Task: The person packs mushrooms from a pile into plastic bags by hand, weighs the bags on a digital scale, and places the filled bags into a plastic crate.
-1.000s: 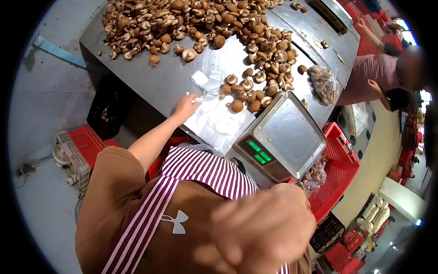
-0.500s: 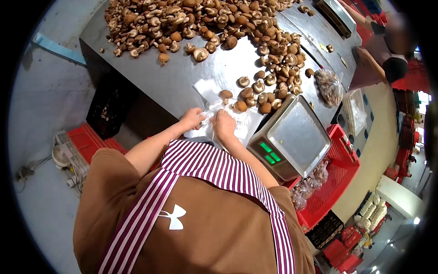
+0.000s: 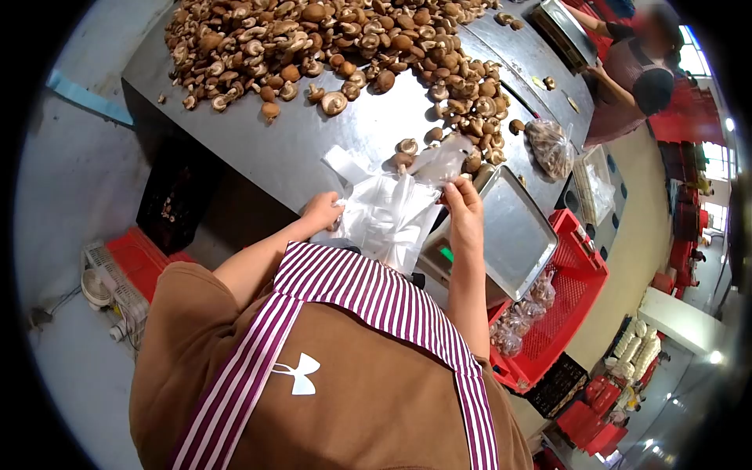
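Observation:
A white, thin plastic bag (image 3: 384,207) is stretched between my two hands at the near edge of the metal table. My left hand (image 3: 322,211) is closed on its left side. Fingers pinched, my right hand (image 3: 464,205) holds the bag's upper right part, raised beside the scale. Behind the bag lie loose shiitake mushrooms (image 3: 333,103), some of them right at its far edge. To the right sits a weighing scale (image 3: 509,235) with a bare metal pan, its green display partly hidden by my right forearm.
A large mushroom heap (image 3: 313,39) covers the back of the metal table (image 3: 211,125). Right of it rests a filled clear bag (image 3: 551,147). A red crate (image 3: 576,274) holding bagged mushrooms stands beside the scale. Another person (image 3: 638,70) works at a second scale (image 3: 565,33).
My right hand has moved right and up, pulling the bag open wider. My left hand stays near the same place. The view has shifted slightly.

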